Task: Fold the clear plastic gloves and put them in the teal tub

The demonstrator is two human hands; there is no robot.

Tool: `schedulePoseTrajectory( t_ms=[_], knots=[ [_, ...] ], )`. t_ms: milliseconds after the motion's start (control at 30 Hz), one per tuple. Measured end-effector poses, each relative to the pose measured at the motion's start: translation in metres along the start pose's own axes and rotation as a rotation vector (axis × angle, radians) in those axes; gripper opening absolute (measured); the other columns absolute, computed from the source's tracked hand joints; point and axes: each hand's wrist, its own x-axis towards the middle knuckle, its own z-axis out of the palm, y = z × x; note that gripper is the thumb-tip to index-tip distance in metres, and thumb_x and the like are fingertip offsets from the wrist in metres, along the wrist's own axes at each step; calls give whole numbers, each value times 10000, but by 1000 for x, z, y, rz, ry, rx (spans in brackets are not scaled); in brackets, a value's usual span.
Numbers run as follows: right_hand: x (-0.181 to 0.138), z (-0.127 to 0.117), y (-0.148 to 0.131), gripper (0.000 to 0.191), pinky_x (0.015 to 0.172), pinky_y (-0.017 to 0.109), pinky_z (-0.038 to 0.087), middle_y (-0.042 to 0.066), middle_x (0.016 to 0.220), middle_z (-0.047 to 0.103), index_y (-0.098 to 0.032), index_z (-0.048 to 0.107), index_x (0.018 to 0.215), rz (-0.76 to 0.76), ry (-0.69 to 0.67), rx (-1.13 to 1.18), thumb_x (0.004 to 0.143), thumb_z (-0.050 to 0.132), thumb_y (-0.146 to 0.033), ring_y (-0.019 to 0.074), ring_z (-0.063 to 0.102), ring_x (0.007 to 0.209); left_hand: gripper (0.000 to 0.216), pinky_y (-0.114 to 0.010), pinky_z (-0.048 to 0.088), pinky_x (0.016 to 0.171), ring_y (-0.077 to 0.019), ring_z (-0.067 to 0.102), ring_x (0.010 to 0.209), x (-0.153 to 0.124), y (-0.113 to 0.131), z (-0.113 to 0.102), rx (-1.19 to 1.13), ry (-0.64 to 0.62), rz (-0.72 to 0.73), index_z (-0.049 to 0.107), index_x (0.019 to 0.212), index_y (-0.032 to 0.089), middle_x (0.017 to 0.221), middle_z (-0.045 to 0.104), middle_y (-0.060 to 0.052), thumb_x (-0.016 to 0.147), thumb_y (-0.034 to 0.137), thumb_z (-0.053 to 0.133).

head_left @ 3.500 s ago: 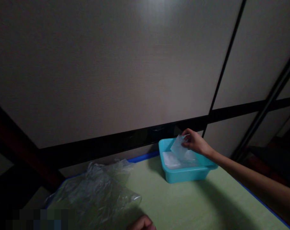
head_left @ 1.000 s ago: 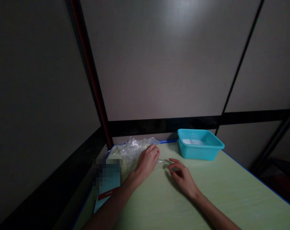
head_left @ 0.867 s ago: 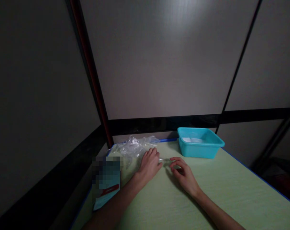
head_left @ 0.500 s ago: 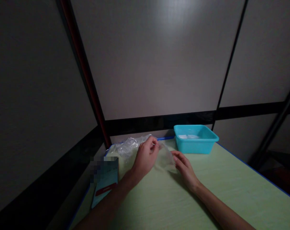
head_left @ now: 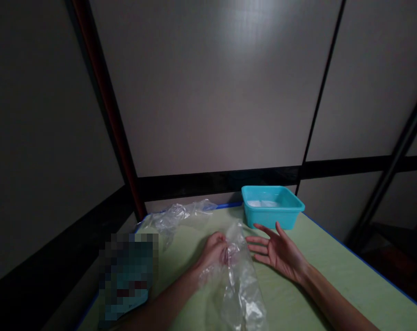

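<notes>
One clear plastic piece [head_left: 243,289] was already up in the left hand [head_left: 213,250], over the worktop [head_left: 360,280]; crumpled film [head_left: 174,217] lay unlifted behind; tub [head_left: 270,219] held white contents [head_left: 262,203]; right hand [head_left: 280,253], spread wide, held nothing.

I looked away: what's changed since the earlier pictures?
The right hand, earlier holding a translucent sheet over the turquoise basin, has moved nearer and is open. The left hand now grips a clear bag trailing toward the person. The basin and crumpled plastic stay on the table.
</notes>
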Motion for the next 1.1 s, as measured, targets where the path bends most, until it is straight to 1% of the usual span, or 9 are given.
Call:
schedulePoseTrajectory(
  t_ms=[167,367,467,567,667,800,900,1000,1100],
  knots=[
    [4,-1,0,468,789,388,423,106,1002,603,-215,368,1123,17,30,23,811,340,-563,197,605,862,459,-176,384,398,-86,525,455,1,-5,-4,-54,11,28,292,991,198,708,567,30,599,176,531],
    [4,-8,-4,386,790,400,434,95,1042,588,-234,398,1056,-24,115,-42,795,416,-517,197,603,872,767,-214,446,602,-148,592,753,0,-6,-4,-56,-35,156,215,1248,165,880,611,-48,551,17,497],
    [2,-9,-3,409,784,406,438,75,1051,580,-268,364,1086,-34,129,-76,770,471,-505,208,594,897,713,-257,455,715,-179,576,878,2,-7,-7,0,-7,155,342,1231,150,1028,593,-81,550,2,489],
    [0,-7,0,500,760,401,451,52,1020,581,-294,284,1148,-49,145,-129,749,538,-456,205,599,875,498,-301,437,803,-221,539,981,4,-9,-9,56,-4,132,563,1032,119,1097,571,-97,552,4,496],
    [-3,-3,1,619,726,378,467,42,984,580,-293,197,1202,-69,168,-252,731,581,-413,193,604,838,424,-309,427,833,-229,525,1010,3,-8,-8,68,-24,127,613,973,121,1108,569,-93,571,21,522],
    [-7,5,-1,715,659,330,482,46,929,583,-263,116,1252,-59,196,-442,724,564,-445,173,600,774,564,-219,471,664,-221,520,994,-2,-3,-4,81,-86,133,528,1125,151,1192,501,-97,573,50,586],
    [-8,11,-2,761,585,290,475,36,874,580,-237,78,1266,-41,205,-523,715,562,-439,160,592,706,717,-146,430,525,-221,507,994,-6,0,-4,99,-159,116,414,1230,166,1205,476,-114,549,42,602],
    [-7,13,0,792,530,262,450,33,846,565,-210,59,1273,-50,193,-599,705,566,-427,152,576,662,848,-131,410,511,-220,499,997,-8,2,-5,88,-247,73,282,1303,169,1158,499,-125,533,51,620],
    [-6,12,3,757,514,251,433,38,876,542,-215,85,1272,-129,187,-720,712,549,-427,156,558,694,960,-152,423,526,-197,549,891,-9,3,-6,54,-275,-1,166,1338,178,1081,537,-120,518,79,657]
  ],
)
